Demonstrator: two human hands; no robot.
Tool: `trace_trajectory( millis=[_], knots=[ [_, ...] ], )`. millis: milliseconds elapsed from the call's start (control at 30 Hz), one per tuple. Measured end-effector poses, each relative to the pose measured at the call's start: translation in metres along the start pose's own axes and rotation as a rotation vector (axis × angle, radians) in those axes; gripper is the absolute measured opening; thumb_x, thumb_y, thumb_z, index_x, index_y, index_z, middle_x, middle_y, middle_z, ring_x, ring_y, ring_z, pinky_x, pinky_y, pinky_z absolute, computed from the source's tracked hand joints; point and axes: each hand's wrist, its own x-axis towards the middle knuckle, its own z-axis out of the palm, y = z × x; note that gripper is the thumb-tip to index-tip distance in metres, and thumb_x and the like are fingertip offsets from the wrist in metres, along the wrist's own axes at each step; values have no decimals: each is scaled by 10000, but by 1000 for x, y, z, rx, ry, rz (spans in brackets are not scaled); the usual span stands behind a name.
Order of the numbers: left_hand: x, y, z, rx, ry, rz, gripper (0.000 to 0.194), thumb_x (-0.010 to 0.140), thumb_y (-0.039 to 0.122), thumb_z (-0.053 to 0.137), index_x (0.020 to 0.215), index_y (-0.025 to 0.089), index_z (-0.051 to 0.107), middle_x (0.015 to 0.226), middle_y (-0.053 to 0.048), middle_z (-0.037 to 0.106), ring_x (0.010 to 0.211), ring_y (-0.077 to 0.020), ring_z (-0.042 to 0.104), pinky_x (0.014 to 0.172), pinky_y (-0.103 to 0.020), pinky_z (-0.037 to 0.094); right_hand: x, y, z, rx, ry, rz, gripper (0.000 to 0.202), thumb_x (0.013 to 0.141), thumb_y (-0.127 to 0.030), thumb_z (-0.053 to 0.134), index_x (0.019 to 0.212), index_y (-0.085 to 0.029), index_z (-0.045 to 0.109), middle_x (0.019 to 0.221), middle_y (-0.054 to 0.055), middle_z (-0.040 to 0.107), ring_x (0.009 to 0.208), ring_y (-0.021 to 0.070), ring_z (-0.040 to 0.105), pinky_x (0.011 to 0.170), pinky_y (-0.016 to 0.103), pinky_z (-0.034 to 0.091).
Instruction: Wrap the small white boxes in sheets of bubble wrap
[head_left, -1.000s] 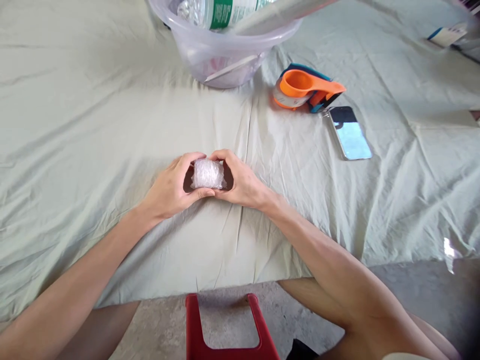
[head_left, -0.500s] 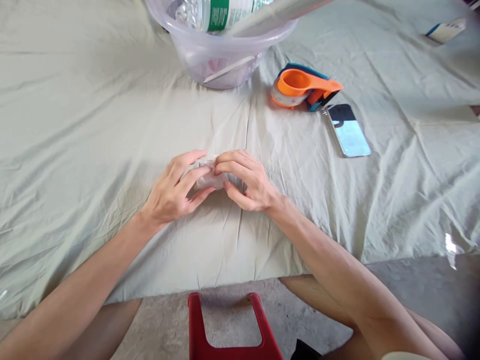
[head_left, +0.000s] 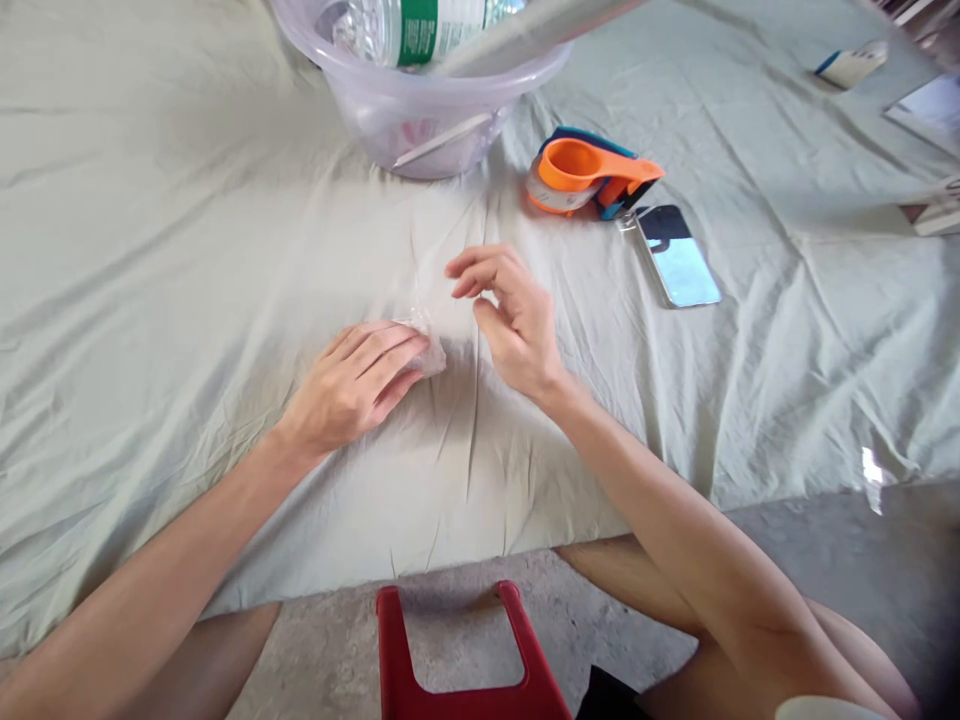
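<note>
A small bundle in clear bubble wrap (head_left: 433,357) lies on the cloth-covered table, partly hidden by my left hand (head_left: 360,380). The fingers and thumb of that hand close round its left side; what is inside the wrap cannot be made out. My right hand (head_left: 517,320) is raised just right of the bundle, apart from it. Its fingers are loosely curled and spread from the thumb, with nothing seen between them. Farther back to the right stands an orange and teal tape dispenser (head_left: 577,170) with a roll of tape on it.
A phone (head_left: 681,258) lies right of the dispenser. At the back stands a translucent purple basin (head_left: 442,95) with a plastic bottle (head_left: 420,28) in it. A small box (head_left: 853,65) sits far right. Below the table's front edge is a red plastic stool (head_left: 472,700).
My right hand has let go of the bubble-wrapped bundle and moved up and to the right. My left hand has closed further over the bundle. The view has shifted slightly.
</note>
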Motion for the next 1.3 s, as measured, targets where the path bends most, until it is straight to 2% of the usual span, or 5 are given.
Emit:
trace_trajectory(
  millis=[133,300,567,1067,1300],
  knots=[
    [-1,-1,1,-46,9,-22,384,1138,187,702,1500,315,696,1344,-55,851,1504,-330,745,1191,-509,689,-24,-87,-29,-220,-130,77,278,1165,-196,440,1124,-287,699,1280,73,784,1290,276,761,1161,524,633],
    [-4,-2,-2,-156,-36,-123,375,1155,264,701,1508,391,706,1375,-41,848,1418,-325,803,1105,-491,747,-159,-172,-28,-142,-452,-58,350,1178,-203,468,1154,-244,815,1075,39,854,853,164,797,796,316,699],
    [-7,-12,2,-116,67,6,640,1104,261,776,1687,457,600,1382,8,860,1298,-359,855,996,-582,781,-307,-124,-134,-1112,163,254,678,982,-263,930,1588,-295,628,1280,167,774,1144,392,787,926,593,724],
    [-18,-24,2,-283,-129,-209,609,1031,610,672,1622,682,543,1534,118,758,1518,-454,692,1206,-904,552,-289,-100,-208,-1138,-231,78,253,1098,-107,738,1183,-315,853,1186,22,924,913,229,890,868,430,688],
    [-7,-17,5,-127,50,-15,562,1110,312,726,1633,486,616,1340,46,858,1296,-336,845,1004,-603,766,-279,-103,-205,-894,16,263,122,1073,-235,782,1018,-322,847,1053,38,917,900,290,889,797,499,711]
  ],
)
